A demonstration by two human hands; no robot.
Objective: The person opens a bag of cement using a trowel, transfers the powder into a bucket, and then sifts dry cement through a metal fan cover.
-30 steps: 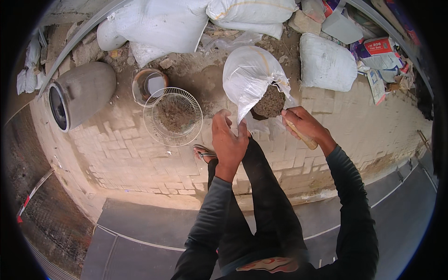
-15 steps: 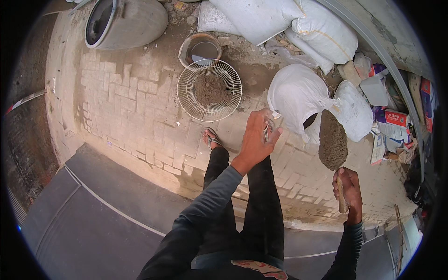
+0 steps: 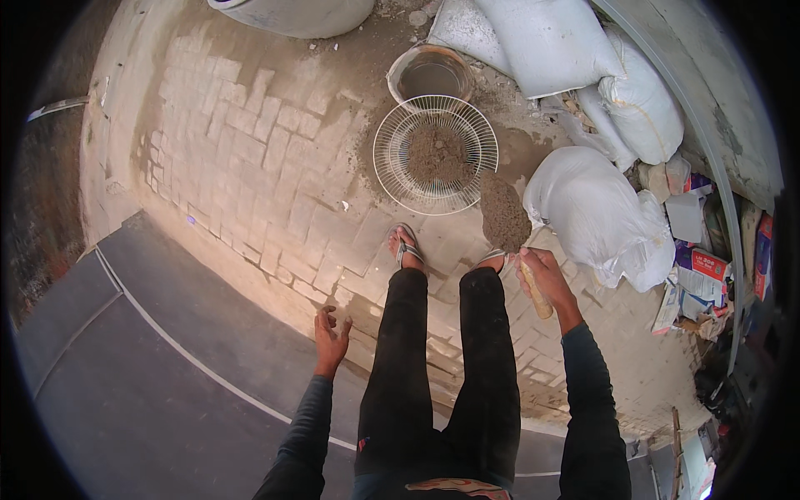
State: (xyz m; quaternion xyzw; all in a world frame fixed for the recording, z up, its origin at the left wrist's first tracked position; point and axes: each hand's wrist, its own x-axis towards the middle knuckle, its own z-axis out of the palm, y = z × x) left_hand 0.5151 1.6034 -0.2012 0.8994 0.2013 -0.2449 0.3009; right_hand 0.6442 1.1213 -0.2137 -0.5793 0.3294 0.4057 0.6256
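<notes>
My right hand point(image 3: 546, 279) is wrapped round the wooden handle of a trowel point(image 3: 504, 214), whose blade carries a heap of grey-brown sand or mortar mix. The blade's tip lies by the lower right rim of a round white wire basket point(image 3: 387, 179), which holds a mound of the same grey-brown material point(image 3: 437, 153). My left hand point(image 3: 332, 335) hangs free to the left of my legs, fingers apart and slightly curled, with nothing in it. To the right of the trowel rests a white plastic sack point(image 3: 575, 200).
Behind the basket stands a round basin point(image 3: 467, 71) of murky liquid. Large white sacks point(image 3: 550, 46) are piled at the back right, with torn packaging point(image 3: 700, 267) beside them. A big pale drum point(image 3: 304, 15) lies at the back left. My sandalled feet point(image 3: 406, 246) stand near the basket on paving bricks.
The loaded trowel has swung left, from beside the white sack to the basket's edge. My left hand has withdrawn from near the sack to the lower left. The view has shifted.
</notes>
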